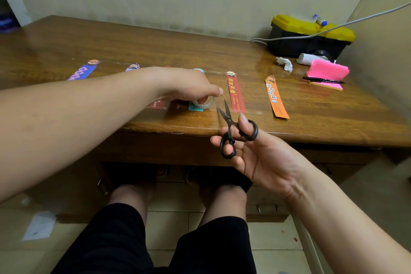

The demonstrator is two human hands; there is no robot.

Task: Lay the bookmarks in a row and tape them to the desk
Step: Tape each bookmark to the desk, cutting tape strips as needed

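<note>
Several bookmarks lie in a row on the wooden desk (155, 46): a purple one (82, 71) at the left, a red one (235, 93) and an orange one (275, 99) at the right. My left forearm hides most of the middle ones. My left hand (189, 87) rests on the desk and grips a roll of clear tape (205, 103) beside the red bookmark. My right hand (255, 151) holds black scissors (232, 128) at the desk's front edge. Their blades are slightly apart and point up toward the tape roll.
At the back right stand a black toolbox with a yellow lid (311, 35), a white paper roll (308, 59), a crumpled tissue (285, 63), pink sticky notes (327, 72) and a black pen (322, 80). A grey cable (347, 23) runs over the box. My knees are under the desk.
</note>
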